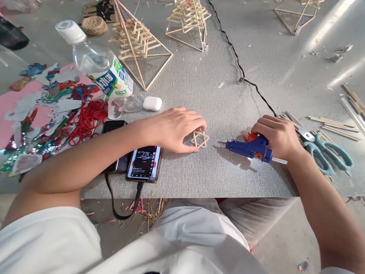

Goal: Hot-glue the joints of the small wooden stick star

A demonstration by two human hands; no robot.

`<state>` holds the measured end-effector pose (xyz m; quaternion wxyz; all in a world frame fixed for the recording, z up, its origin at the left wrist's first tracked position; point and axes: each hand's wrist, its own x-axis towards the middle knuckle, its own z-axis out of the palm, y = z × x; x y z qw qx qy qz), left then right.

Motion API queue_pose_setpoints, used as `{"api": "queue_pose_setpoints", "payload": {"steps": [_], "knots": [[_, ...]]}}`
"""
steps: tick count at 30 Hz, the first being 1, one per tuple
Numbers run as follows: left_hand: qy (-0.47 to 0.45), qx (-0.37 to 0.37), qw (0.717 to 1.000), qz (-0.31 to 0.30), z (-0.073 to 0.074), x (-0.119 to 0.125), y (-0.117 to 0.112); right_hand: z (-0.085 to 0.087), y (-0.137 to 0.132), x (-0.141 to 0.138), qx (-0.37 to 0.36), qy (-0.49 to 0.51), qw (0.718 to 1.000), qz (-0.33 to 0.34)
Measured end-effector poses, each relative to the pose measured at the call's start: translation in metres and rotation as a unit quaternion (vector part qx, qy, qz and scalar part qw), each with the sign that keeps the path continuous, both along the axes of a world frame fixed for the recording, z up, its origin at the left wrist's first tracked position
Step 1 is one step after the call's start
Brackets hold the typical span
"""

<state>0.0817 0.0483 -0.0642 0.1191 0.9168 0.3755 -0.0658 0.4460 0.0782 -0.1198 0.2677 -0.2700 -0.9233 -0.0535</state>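
Observation:
My left hand (175,127) rests on the grey table (210,90), its fingertips pinching a small star made of thin wooden sticks (200,139) that lies flat on the surface. My right hand (277,135) is wrapped round a blue and orange hot glue gun (251,148), which lies low over the table with its nozzle pointing left at the star, a short gap away. A white glue stick pokes out of the gun's back end.
Two phones (144,162) lie by my left forearm, with a water bottle (94,62), a white earbud case (152,103), red rubber bands (87,119) and paper scraps to the left. Stick pyramids (189,14) stand behind. Teal scissors (326,153) and loose sticks (361,111) lie right. A black cable (238,63) crosses the table.

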Motion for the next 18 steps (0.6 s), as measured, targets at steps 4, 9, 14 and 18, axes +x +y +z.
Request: {"api": "queue_pose_setpoints", "payload": {"steps": [4,9,14,18], "knots": [[-0.015,0.001,1.0,-0.017,-0.0019,-0.0032,0.0015,-0.0002,-0.0006,-0.0004,-0.013,0.005,1.0,-0.004],[-0.002,0.046,0.997,-0.056,-0.0037,-0.0065,0.0001,-0.0006,-0.0006,-0.0004,-0.016,-0.002,1.0,-0.011],[0.042,0.115,0.986,-0.115,-0.0044,-0.0046,-0.005,-0.0006,0.0001,-0.0007,-0.025,-0.001,1.0,-0.013],[0.047,0.127,0.983,-0.127,-0.0033,-0.0034,-0.0071,0.0003,-0.0007,-0.002,-0.034,-0.001,0.999,-0.016]]}}
